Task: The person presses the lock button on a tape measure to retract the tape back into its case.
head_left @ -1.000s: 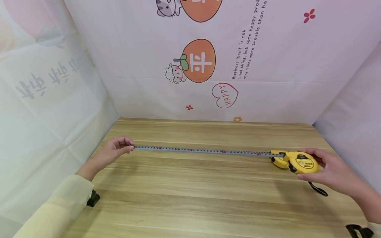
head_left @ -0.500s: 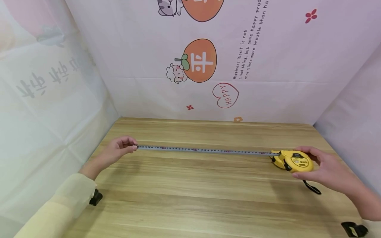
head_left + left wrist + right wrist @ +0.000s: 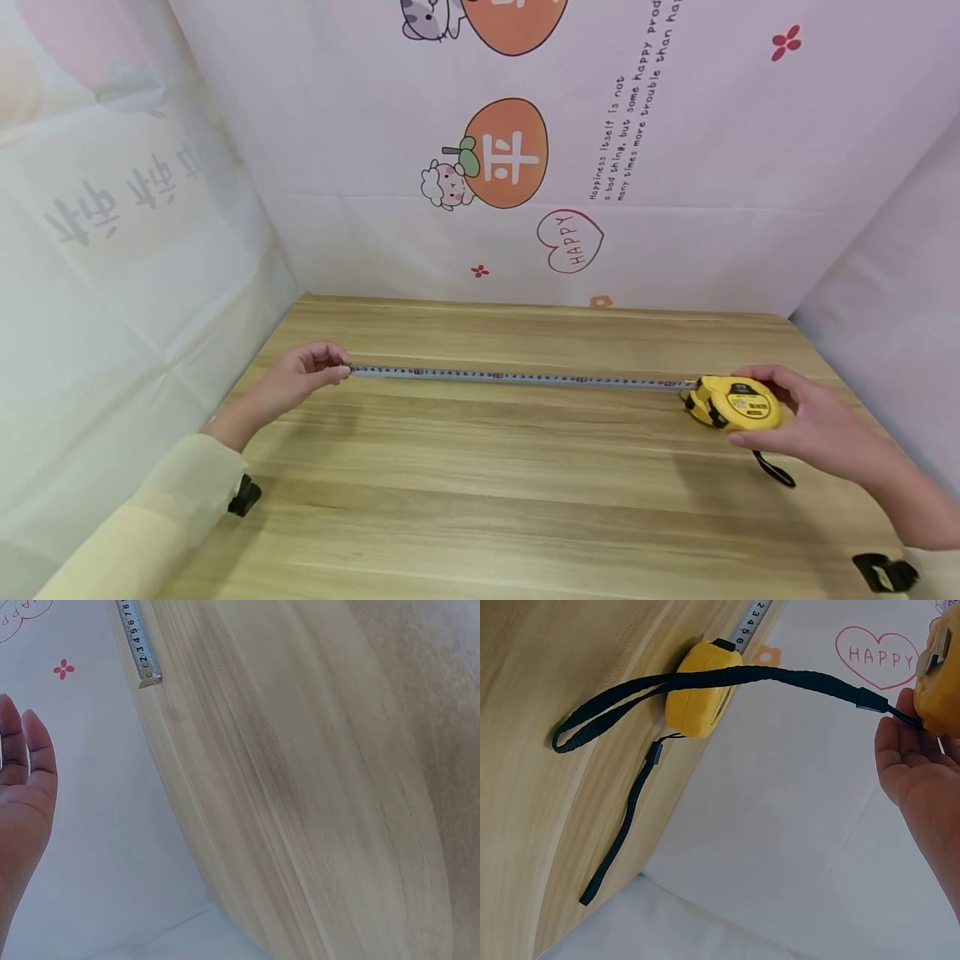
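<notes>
Head view shows the left hand pinching the end of a long strip with thumb and finger. The strip goes straight across, above the wood table, to a yellow tape on the right. The right hand grips that tape from its right side, with the thumb on the near side. The tape is held up off the table. One second ago the two hands were farther apart. Since then the right hand and its tape have moved left, and the left hand has moved a tiny bit right. Now less strip shows between them. A second tape sits on the table, partly behind the first one in the head view, and it has stayed put. The right wrist view shows its own black strap lying on the table, while the first tape's strap makes a long loop across the picture. The left wrist view shows a metal tip of a strip near the far edge, apart from the left hand. At the back is a white sheet with a red heart saying HAPPY.
</notes>
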The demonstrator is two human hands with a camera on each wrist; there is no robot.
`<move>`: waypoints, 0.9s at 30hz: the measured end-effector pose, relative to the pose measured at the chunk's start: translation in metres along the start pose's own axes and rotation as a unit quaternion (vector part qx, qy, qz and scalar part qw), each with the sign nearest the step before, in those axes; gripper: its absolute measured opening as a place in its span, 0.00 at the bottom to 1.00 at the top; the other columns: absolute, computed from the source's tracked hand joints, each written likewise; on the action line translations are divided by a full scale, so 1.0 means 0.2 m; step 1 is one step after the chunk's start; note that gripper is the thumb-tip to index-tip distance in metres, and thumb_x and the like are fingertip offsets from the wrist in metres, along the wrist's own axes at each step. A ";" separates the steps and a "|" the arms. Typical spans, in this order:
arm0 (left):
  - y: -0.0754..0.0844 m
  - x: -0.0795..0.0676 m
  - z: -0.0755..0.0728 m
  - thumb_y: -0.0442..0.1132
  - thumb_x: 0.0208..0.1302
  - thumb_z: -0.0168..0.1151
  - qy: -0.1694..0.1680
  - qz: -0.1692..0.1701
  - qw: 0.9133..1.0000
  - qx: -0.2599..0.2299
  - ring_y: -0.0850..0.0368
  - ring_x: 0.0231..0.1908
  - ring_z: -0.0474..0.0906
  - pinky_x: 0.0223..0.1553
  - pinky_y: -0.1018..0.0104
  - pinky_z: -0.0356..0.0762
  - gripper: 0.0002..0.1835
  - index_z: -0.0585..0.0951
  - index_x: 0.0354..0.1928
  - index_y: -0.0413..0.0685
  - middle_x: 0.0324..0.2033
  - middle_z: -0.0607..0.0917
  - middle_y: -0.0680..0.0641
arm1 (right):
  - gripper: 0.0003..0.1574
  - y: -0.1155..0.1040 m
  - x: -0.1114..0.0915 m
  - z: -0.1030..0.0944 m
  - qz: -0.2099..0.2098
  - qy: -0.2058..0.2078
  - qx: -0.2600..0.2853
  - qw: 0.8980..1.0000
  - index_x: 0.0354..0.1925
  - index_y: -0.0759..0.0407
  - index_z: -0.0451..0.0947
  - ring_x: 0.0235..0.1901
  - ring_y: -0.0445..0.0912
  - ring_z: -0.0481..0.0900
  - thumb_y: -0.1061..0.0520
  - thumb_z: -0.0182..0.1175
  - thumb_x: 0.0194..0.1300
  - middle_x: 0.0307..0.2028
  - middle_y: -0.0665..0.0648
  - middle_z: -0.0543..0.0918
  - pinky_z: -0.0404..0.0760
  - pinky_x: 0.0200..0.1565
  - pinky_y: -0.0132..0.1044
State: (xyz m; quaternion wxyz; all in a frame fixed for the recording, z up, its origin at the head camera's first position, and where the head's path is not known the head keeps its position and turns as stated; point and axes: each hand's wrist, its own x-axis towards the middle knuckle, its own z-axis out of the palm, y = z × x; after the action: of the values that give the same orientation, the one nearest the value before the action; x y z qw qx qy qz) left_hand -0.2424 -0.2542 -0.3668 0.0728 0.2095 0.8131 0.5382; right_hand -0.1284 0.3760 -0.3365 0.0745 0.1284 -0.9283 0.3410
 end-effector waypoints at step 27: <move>0.01 0.02 0.05 0.35 0.69 0.60 -0.006 0.020 1.000 -0.007 0.57 0.36 0.77 0.42 0.66 0.78 0.10 0.76 0.45 0.35 0.41 0.78 0.29 | 0.45 -0.05 0.02 0.05 -0.012 0.002 -0.004 1.000 0.58 0.60 0.69 0.39 0.35 0.74 0.56 0.80 0.44 0.47 0.52 0.75 0.77 0.33 0.29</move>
State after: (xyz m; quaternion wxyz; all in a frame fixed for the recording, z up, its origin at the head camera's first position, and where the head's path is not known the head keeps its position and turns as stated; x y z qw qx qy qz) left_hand -0.2421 -0.2435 -0.3684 0.0682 0.2289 0.8044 0.5439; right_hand -0.1302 0.3623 -0.3368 0.0807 0.1386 -0.9278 0.3369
